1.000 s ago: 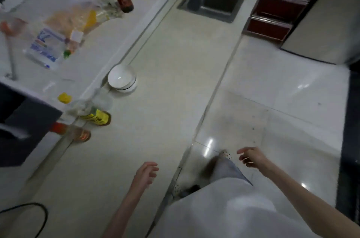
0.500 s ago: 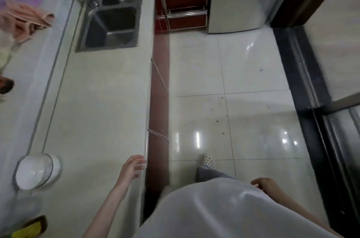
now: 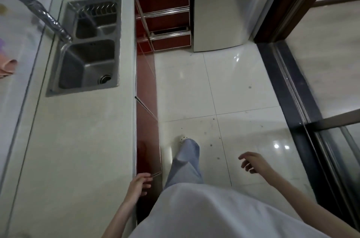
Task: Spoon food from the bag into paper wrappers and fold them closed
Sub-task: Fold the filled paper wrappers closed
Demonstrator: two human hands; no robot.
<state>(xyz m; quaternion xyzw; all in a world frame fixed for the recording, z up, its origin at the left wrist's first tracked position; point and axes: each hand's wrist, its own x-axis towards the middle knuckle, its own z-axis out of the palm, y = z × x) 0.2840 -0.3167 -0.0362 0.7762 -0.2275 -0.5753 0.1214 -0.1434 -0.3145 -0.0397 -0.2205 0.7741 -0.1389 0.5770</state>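
A: Hands first. Positions?

B: Left hand (image 3: pixel 139 184) low at 7 o'clock, hanging over the front edge of the counter (image 3: pixel 78 150), fingers loosely curled and slightly spread, gripping nothing. Whether the fingertips brush the red cabinet front (image 3: pixel 146 121) or only hang before it, cannot tell. Right hand (image 3: pixel 253 162) at 5 o'clock, out over the floor tiles (image 3: pixel 233 91), fingers relaxed and a little apart, also holding nothing.

A: Bag, spoon, paper wrappers?

B: None of them shows in this view. Only bare counter near the left hand.

A: What fills the upper half?

B: Double steel sink (image 3: pixel 87 47) at 10 o'clock, let into the counter; the far basin carries a wire rack, the near one shows its drain. A foil-wrapped tap (image 3: pixel 41 11) reaches over it from 11 o'clock. A pink cloth (image 3: pixel 6 65) lies at 9 o'clock, at the frame's edge. At 12 o'clock, red drawers (image 3: pixel 165 17) with metal rails, and just beside them, toward 1 o'clock, a silver fridge (image 3: pixel 224 10).

A: Right side?

B: Dark door track (image 3: pixel 292 101) running from 2 to 4 o'clock, glass panels beyond it.

A: Any writing, labels, brands?

B: None readable anywhere.

A: The person?

B: White garment at 6 o'clock; a grey trouser leg (image 3: pixel 187 160) ahead of it, with a pale perforated shoe (image 3: pixel 181 138) on the tiles.
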